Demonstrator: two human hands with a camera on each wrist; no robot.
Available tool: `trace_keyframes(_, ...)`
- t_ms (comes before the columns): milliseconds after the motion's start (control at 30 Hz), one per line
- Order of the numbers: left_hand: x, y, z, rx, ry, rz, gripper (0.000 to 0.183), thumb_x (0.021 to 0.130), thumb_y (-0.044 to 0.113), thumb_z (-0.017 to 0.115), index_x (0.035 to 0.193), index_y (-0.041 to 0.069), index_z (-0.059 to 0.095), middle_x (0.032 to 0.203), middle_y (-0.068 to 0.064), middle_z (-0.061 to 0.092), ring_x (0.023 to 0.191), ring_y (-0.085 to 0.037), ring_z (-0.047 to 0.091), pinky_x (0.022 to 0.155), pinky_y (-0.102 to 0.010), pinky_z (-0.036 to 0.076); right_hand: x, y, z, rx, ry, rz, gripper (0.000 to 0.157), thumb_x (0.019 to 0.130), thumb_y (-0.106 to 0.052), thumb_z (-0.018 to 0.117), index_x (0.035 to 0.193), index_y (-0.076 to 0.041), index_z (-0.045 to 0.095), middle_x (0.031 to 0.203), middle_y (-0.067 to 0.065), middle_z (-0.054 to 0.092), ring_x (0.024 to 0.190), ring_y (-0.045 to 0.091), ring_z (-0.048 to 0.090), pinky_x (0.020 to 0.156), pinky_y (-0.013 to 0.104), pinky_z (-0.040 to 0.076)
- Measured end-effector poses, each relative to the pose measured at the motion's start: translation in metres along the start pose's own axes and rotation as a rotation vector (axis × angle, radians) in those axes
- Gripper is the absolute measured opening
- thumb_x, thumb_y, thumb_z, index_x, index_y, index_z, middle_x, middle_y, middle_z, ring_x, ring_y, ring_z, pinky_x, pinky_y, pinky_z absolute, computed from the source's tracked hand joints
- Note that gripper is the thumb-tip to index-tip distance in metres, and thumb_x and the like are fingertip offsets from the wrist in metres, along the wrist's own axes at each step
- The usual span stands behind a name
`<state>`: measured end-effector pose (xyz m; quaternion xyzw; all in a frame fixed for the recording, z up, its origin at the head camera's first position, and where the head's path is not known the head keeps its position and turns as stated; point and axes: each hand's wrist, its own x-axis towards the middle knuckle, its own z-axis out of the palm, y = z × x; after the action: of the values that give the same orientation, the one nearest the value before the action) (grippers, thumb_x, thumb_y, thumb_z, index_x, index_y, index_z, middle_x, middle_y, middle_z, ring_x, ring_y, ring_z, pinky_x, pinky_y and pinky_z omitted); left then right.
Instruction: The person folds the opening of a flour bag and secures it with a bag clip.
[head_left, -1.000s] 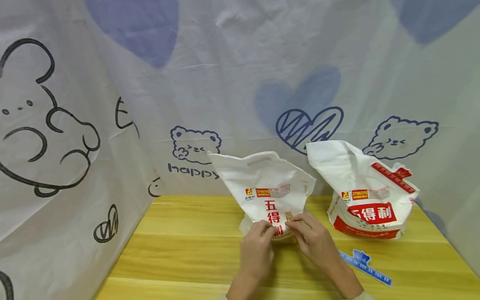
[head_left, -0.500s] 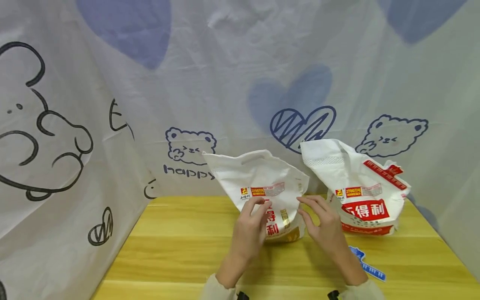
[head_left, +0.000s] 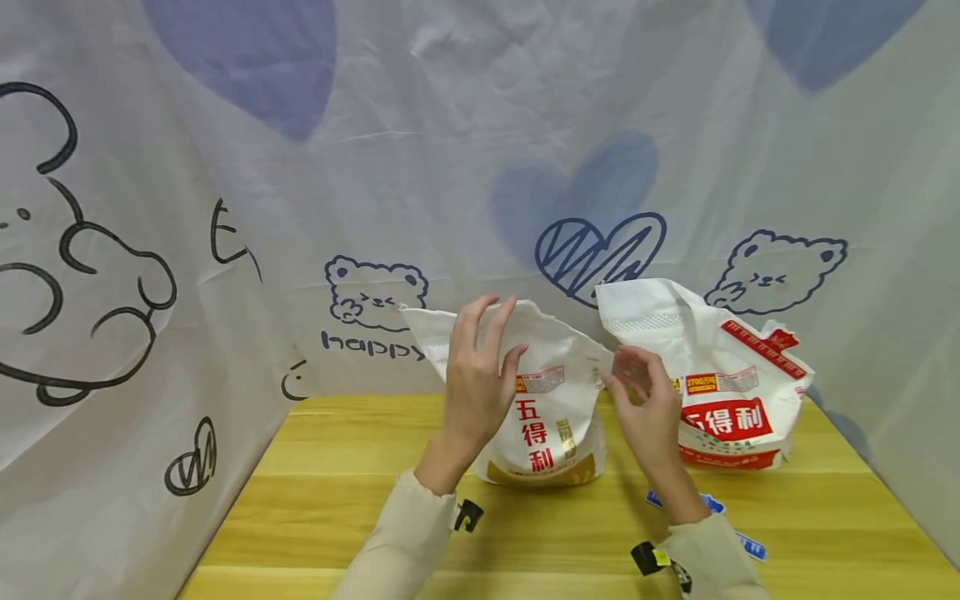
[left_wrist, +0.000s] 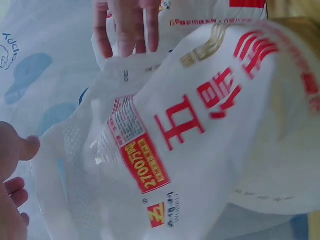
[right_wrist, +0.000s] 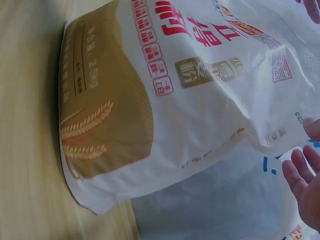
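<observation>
A white flour bag (head_left: 543, 429) with red characters and a gold base band stands on the wooden table, its loose top spread wide. In front of its upper left part my left hand (head_left: 476, 383) is raised, fingers apart and gently bent. The left wrist view puts that thumb (left_wrist: 31, 148) right at the bag's top edge. My right hand (head_left: 651, 408) is at the bag's upper right corner, thumb and fingers spread on either side of it. From the right wrist camera, the thumb (right_wrist: 312, 128) is at the corner and the fingers stand apart from it.
A second flour bag (head_left: 723, 417), with a red sealing clip (head_left: 763, 348) across its folded top, stands to the right. A blue sealing clip (head_left: 752, 547) lies on the table (head_left: 337, 500), partly hidden by my right forearm. A printed curtain hangs behind.
Both hands have moved up from the bag's lower front, the left to its top and the right to its upper right corner. The front printing is now more exposed; the bag's top stays spread.
</observation>
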<state>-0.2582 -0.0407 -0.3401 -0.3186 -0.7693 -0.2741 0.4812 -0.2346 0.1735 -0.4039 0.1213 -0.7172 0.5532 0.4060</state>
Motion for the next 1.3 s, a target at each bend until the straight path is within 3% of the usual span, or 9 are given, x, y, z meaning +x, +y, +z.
trace_keyframes(100, 0.012, -0.007, 0.000, 0.001, -0.067, -0.003, 0.068, 0.085, 0.009, 0.083, 0.145, 0.004, 0.052, 0.138, -0.017, 0.055, 0.129, -0.032, 0.052, 0.117, -0.042, 0.036, 0.003, 0.002, 0.005, 0.049, -0.006, 0.079, 0.037, 0.087, 0.015, 0.071, 0.123, 0.013, 0.059, 0.115, 0.028, 0.068, 0.104, 0.039, 0.067, 0.088, 0.028, 0.058)
trace_keyframes(233, 0.030, -0.016, 0.001, 0.019, -0.218, -0.042, 0.061, 0.080, 0.017, 0.088, 0.133, 0.005, 0.060, 0.130, -0.012, 0.063, 0.123, -0.028, 0.057, 0.113, -0.040, 0.040, 0.008, 0.021, 0.009, 0.020, -0.003, 0.119, 0.028, 0.090, 0.008, 0.073, 0.117, 0.007, 0.067, 0.108, 0.022, 0.072, 0.097, 0.030, 0.071, 0.082, 0.015, 0.055)
trace_keyframes(333, 0.042, -0.023, 0.001, 0.018, -0.322, -0.072, 0.048, 0.079, 0.019, 0.089, 0.119, 0.008, 0.064, 0.120, -0.008, 0.069, 0.111, -0.025, 0.064, 0.098, -0.036, 0.051, 0.012, 0.032, 0.009, -0.025, 0.008, 0.108, 0.018, 0.091, 0.003, 0.074, 0.109, 0.004, 0.072, 0.103, 0.017, 0.075, 0.092, 0.023, 0.072, 0.078, 0.011, 0.053)
trace_keyframes(400, 0.047, -0.026, 0.001, 0.010, -0.357, -0.083, 0.039, 0.081, 0.018, 0.087, 0.110, 0.009, 0.064, 0.109, -0.006, 0.073, 0.098, -0.023, 0.068, 0.084, -0.033, 0.056, 0.015, 0.035, 0.008, -0.044, 0.007, 0.095, 0.014, 0.091, 0.002, 0.075, 0.104, 0.004, 0.073, 0.101, 0.016, 0.075, 0.091, 0.022, 0.072, 0.077, 0.011, 0.053)
trace_keyframes(500, 0.051, -0.030, 0.002, -0.020, -0.367, -0.088, 0.027, 0.084, 0.015, 0.084, 0.100, 0.011, 0.063, 0.097, -0.004, 0.074, 0.084, -0.021, 0.070, 0.068, -0.030, 0.056, 0.018, 0.036, 0.007, -0.059, -0.004, 0.079, 0.011, 0.091, 0.000, 0.075, 0.102, 0.003, 0.073, 0.099, 0.015, 0.076, 0.090, 0.024, 0.072, 0.076, 0.010, 0.052)
trace_keyframes(800, 0.058, -0.035, 0.010, -0.019, -0.365, -0.085, 0.020, 0.088, 0.013, 0.080, 0.095, 0.013, 0.061, 0.092, -0.002, 0.074, 0.076, -0.020, 0.069, 0.061, -0.030, 0.052, 0.023, 0.033, 0.006, -0.106, -0.017, 0.103, 0.010, 0.091, 0.003, 0.074, 0.100, 0.004, 0.073, 0.098, 0.016, 0.075, 0.086, 0.019, 0.070, 0.073, 0.008, 0.050)
trace_keyframes(1033, 0.063, -0.037, 0.016, -0.021, -0.362, -0.073, 0.016, 0.088, 0.011, 0.080, 0.095, 0.014, 0.066, 0.092, -0.001, 0.075, 0.080, -0.021, 0.070, 0.064, -0.033, 0.054, 0.024, 0.032, 0.004, -0.110, -0.034, 0.125, 0.010, 0.093, 0.002, 0.072, 0.102, 0.004, 0.072, 0.100, 0.017, 0.074, 0.090, 0.028, 0.071, 0.073, 0.007, 0.049)
trace_keyframes(1300, 0.069, -0.039, 0.009, -0.032, -0.469, -0.043, 0.010, 0.091, 0.005, 0.077, 0.096, 0.012, 0.072, 0.093, 0.000, 0.072, 0.082, -0.018, 0.069, 0.066, -0.031, 0.055, 0.022, 0.034, 0.005, -0.012, -0.072, 0.135, 0.015, 0.089, 0.002, 0.077, 0.102, 0.004, 0.070, 0.100, 0.018, 0.074, 0.089, 0.026, 0.071, 0.075, 0.011, 0.054)
